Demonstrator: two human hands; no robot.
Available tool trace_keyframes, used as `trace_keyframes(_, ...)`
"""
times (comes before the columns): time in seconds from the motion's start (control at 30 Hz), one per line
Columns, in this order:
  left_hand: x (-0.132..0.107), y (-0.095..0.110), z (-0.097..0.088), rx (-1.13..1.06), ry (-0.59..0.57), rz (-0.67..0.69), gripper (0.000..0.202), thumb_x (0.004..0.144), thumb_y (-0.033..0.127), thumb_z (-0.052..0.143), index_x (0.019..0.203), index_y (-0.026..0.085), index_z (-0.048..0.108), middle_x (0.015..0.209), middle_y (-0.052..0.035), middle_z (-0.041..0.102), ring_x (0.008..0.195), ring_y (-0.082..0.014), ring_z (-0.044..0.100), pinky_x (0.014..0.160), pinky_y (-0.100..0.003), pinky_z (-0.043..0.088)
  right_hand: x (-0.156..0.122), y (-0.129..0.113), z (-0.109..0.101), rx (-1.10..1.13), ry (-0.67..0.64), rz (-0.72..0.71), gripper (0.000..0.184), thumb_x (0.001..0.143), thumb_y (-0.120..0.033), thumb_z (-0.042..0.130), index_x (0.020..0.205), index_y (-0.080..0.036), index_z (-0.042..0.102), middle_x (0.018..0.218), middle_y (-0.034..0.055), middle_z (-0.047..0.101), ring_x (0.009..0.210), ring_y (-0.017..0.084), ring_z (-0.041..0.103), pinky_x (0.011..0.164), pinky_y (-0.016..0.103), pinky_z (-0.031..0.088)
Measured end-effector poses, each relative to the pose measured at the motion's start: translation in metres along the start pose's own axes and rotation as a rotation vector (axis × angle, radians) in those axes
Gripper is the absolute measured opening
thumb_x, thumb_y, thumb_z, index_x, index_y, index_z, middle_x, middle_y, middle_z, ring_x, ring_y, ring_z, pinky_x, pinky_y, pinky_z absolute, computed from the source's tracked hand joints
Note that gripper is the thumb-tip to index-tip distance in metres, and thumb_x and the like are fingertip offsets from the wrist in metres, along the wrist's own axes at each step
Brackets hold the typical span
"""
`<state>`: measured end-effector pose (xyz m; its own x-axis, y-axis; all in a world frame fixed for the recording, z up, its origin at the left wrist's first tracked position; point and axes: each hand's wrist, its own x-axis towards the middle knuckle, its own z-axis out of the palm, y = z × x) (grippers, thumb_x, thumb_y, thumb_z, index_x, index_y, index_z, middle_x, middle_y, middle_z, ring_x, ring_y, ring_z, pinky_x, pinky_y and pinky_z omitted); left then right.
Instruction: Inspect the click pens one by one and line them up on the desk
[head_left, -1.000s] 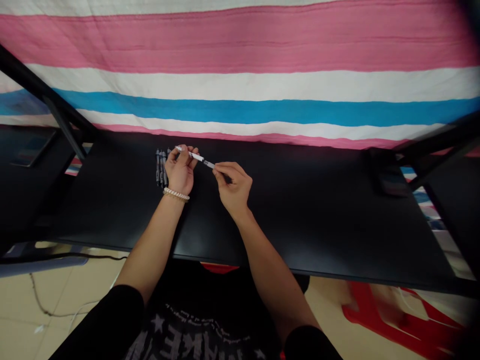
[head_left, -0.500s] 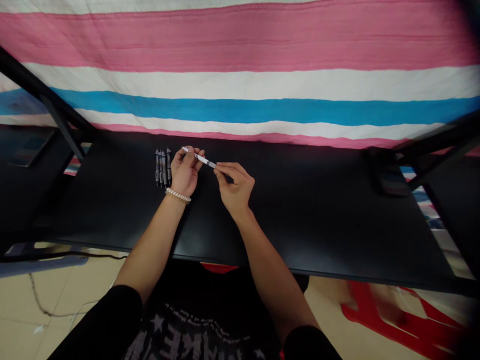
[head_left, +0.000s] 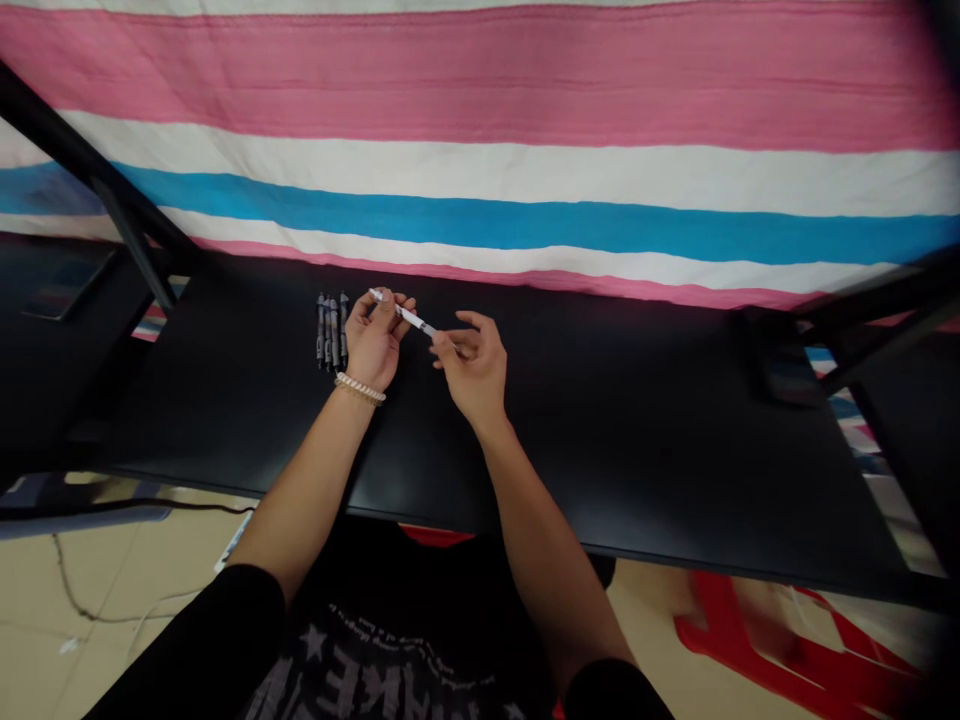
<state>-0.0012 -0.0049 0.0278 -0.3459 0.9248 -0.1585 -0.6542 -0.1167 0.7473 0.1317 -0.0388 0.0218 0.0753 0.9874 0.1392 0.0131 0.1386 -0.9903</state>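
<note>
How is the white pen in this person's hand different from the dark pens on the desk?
The white pen is pale, while the dark pens are grey-black. The white pen is a single one, held slanting in the left hand; the dark pens lie side by side in a row on the black desk, untouched. Both are long and slim.

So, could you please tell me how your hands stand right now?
Left hand pinching slim white pen at fingertips. Right hand at its tip, contact unclear. Row of dark grey pens beside left hand, on black desk.
</note>
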Motion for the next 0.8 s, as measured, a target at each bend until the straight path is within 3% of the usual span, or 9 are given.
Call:
trace_keyframes(0.1,0.001,0.002,0.0,-0.008,0.028,0.008,0.022,0.081,0.023,0.08,0.086,0.02,0.06,0.083,0.0003,0.07,0.083,-0.0122,0.072,0.089,-0.029,0.055,0.0,0.002,-0.003,-0.092,-0.044,-0.062,0.033,0.085,-0.05,0.071,0.099,-0.02,0.069,0.083,0.0037,0.074,0.07,0.015,0.072,0.063,0.026,0.059)
trace_keyframes(0.2,0.0,0.003,0.001,-0.013,0.018,0.001,0.022,0.081,0.024,0.081,0.087,0.019,0.06,0.082,0.0004,0.07,0.08,-0.0117,0.072,0.087,-0.028,0.056,-0.001,0.003,-0.005,-0.235,-0.079,-0.07,0.037,0.094,-0.052,0.058,0.082,-0.018,0.07,0.069,0.0029,0.07,0.056,0.014,0.068,0.056,0.027,0.055)
trace_keyframes(0.3,-0.001,0.003,0.002,-0.015,0.019,0.003,0.023,0.08,0.024,0.081,0.087,0.019,0.059,0.081,0.0007,0.07,0.078,-0.0117,0.071,0.086,-0.029,0.056,-0.002,0.001,-0.005,-0.28,-0.063,-0.126,0.035,0.092,-0.052,0.061,0.092,-0.019,0.071,0.073,0.0032,0.071,0.058,0.015,0.068,0.057,0.026,0.054)
trace_keyframes(0.43,-0.002,0.003,0.002,-0.015,0.011,-0.002,0.021,0.081,0.023,0.08,0.089,0.018,0.061,0.081,0.0001,0.07,0.077,-0.0118,0.071,0.083,-0.028,0.056,-0.002,-0.001,-0.006,-0.353,-0.134,-0.078,0.043,0.098,-0.053,0.05,0.082,-0.018,0.07,0.057,0.0004,0.063,0.05,0.013,0.061,0.053,0.025,0.049)
trace_keyframes(0.53,-0.002,0.003,0.002,-0.019,0.016,0.0,0.018,0.082,0.021,0.078,0.089,0.018,0.061,0.081,-0.0002,0.07,0.077,-0.0121,0.071,0.082,-0.028,0.056,-0.002,0.0,-0.007,-0.34,-0.131,-0.103,0.037,0.095,-0.053,0.056,0.091,-0.019,0.069,0.065,0.0009,0.067,0.054,0.013,0.063,0.055,0.025,0.049)
trace_keyframes(0.63,-0.003,0.003,0.002,0.004,0.023,-0.012,0.017,0.083,0.021,0.077,0.09,0.019,0.063,0.082,-0.0002,0.069,0.077,-0.0116,0.07,0.082,-0.028,0.056,-0.002,0.005,-0.007,-0.356,-0.223,-0.069,0.044,0.1,-0.055,0.046,0.088,-0.019,0.068,0.058,-0.0003,0.063,0.052,0.013,0.061,0.055,0.025,0.048)
trace_keyframes(0.73,-0.003,0.003,0.002,-0.003,0.029,-0.011,0.016,0.083,0.021,0.077,0.09,0.019,0.062,0.082,-0.0002,0.069,0.078,-0.0118,0.07,0.081,-0.028,0.056,-0.002,0.008,-0.007,-0.323,-0.201,-0.079,0.038,0.098,-0.055,0.051,0.103,-0.02,0.066,0.067,-0.0005,0.067,0.056,0.013,0.063,0.056,0.025,0.049)
trace_keyframes(0.8,-0.004,0.002,0.002,-0.008,0.028,-0.014,0.016,0.083,0.02,0.077,0.09,0.019,0.062,0.082,-0.0003,0.069,0.077,-0.0119,0.07,0.08,-0.028,0.056,-0.002,0.009,-0.006,-0.337,-0.201,-0.084,0.037,0.098,-0.054,0.051,0.098,-0.02,0.066,0.064,-0.0008,0.066,0.055,0.013,0.062,0.057,0.025,0.049)
